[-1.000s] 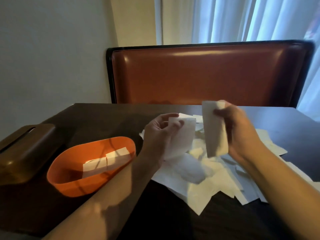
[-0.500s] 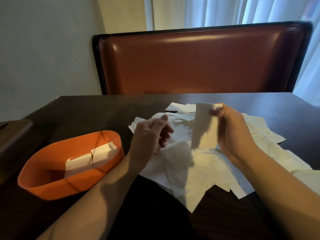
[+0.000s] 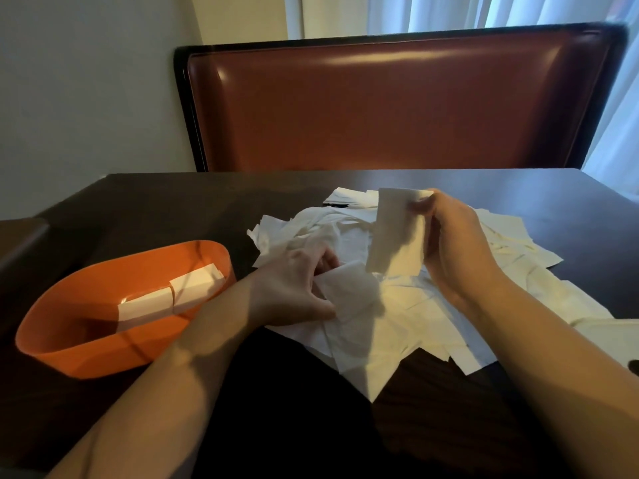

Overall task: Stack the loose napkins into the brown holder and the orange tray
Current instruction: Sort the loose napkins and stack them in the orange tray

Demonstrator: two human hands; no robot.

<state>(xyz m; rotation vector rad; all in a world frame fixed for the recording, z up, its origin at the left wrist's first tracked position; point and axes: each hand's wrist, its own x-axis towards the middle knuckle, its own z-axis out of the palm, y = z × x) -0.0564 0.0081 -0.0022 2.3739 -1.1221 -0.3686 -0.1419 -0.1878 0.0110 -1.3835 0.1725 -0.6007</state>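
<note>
My right hand (image 3: 456, 250) pinches a folded napkin (image 3: 397, 233) upright over the loose napkins (image 3: 397, 316) on the bench (image 3: 173, 202); left hand (image 3: 294, 288) grabs one off the pile. Orange tray (image 3: 86, 354) sits left, two napkins inside.

Dark table (image 3: 173, 202); bench (red-brown) (image 3: 380, 108); curtain (image 3: 449, 12)

White napkins (image 3: 397, 305), orange tray (image 3: 86, 350), dark brown table (image 3: 207, 202), reddish-brown seat back (image 3: 380, 108), white curtain (image 3: 484, 12)

thin matt paper napkins (image 3: 363, 326), glossy orange plastic tray (image 3: 86, 354), shiny leather seat (image 3: 380, 108)
</note>
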